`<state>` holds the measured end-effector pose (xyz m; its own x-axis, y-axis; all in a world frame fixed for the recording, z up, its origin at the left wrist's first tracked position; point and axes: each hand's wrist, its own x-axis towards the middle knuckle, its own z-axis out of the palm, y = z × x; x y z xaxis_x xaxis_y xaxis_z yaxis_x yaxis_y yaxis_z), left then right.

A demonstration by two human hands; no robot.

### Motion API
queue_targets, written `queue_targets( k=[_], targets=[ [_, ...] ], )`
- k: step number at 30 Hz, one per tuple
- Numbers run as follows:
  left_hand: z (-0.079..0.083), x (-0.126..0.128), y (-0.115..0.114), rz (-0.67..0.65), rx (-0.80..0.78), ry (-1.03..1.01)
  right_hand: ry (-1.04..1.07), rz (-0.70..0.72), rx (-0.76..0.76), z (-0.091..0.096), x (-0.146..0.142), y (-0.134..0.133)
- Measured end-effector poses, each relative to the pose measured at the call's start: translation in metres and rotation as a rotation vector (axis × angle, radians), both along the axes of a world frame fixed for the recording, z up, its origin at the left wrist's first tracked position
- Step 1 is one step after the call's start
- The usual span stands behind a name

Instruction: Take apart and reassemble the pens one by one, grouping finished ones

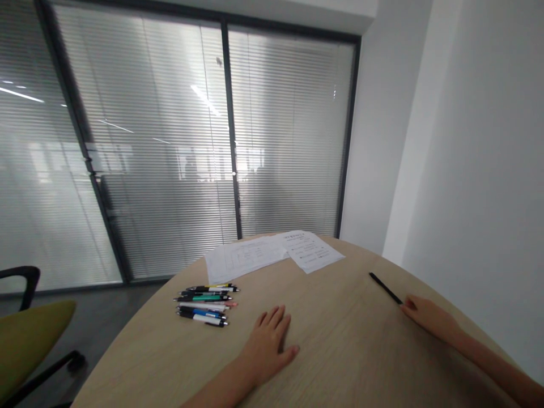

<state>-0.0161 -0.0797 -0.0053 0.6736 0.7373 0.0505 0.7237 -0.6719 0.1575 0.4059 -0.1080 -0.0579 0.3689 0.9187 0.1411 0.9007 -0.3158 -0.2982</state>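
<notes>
Nearest you, your left hand (pixel 267 347) rests palm down on the wooden bench (pixel 331 323), its fingers spread loosely, the thumb well out, and holding nothing. To its right, your right hand (pixel 425 314) has its fingers pinched together on the near end of a thin black stick (pixel 385 287), which points away from you and to the left; whether its far end touches the bench cannot be told. Beyond your left hand, and apart from it, pens (pixel 206 306) lie side by side, some with green, blue or white barrels. A green chair (pixel 34 334) stands to the left. Farther off lie printed papers (pixel 312 252), partly overlapping; behind the bench stand closed blinds (pixel 293 136).
</notes>
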Motion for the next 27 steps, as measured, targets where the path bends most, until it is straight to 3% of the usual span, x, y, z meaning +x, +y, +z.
queue_targets(
  k=[12, 27],
  targets=[
    [0.001, 0.002, -0.001, 0.004, -0.022, 0.005, -0.151, -0.109, -0.071, 0.009, 0.004, 0.021],
    [0.002, 0.002, -0.001, 0.011, -0.027, 0.010, -0.136, -0.197, -0.038, 0.008, 0.015, 0.040]
  ],
)
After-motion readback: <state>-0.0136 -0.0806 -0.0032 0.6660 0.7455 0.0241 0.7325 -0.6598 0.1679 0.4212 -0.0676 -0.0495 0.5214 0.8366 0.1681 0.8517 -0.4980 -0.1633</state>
